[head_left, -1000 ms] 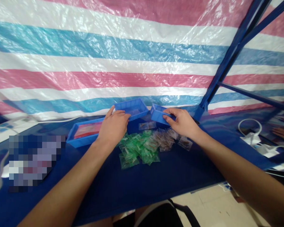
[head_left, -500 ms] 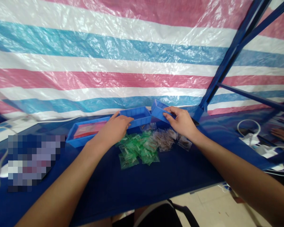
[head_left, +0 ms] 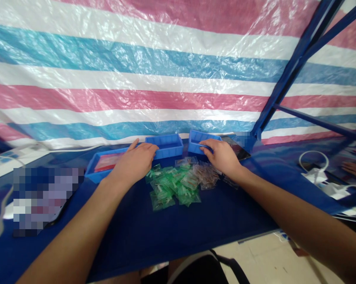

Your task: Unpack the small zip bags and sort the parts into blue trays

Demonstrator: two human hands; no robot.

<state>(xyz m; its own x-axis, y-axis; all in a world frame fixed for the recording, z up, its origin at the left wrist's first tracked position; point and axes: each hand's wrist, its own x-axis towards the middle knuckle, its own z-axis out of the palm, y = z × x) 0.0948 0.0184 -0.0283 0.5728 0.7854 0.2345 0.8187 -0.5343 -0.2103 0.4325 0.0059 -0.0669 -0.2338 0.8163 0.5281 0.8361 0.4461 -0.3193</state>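
My left hand is closed over the left end of the middle blue plastic bin, its fingertips partly hidden. My right hand grips the front wall of the right blue bin, thumb outside. That bin sits level at the back of the table, a small gap from the middle one. Both bins look empty inside where visible. In front of them lies a pile of small green plastic bags. Beside it are clear bags with brownish contents, some partly covered by my right wrist.
A third blue bin with red packets stands at left, partly behind my left hand. A phone-like object, blurred out, lies further left. A dark flat object lies behind my right hand. Cables and white adapters are at right, near another person's hand.
The right bin has gone from tilted and raised to level on the table, with my right hand on it. My left hand and the middle bin have shifted slightly left.
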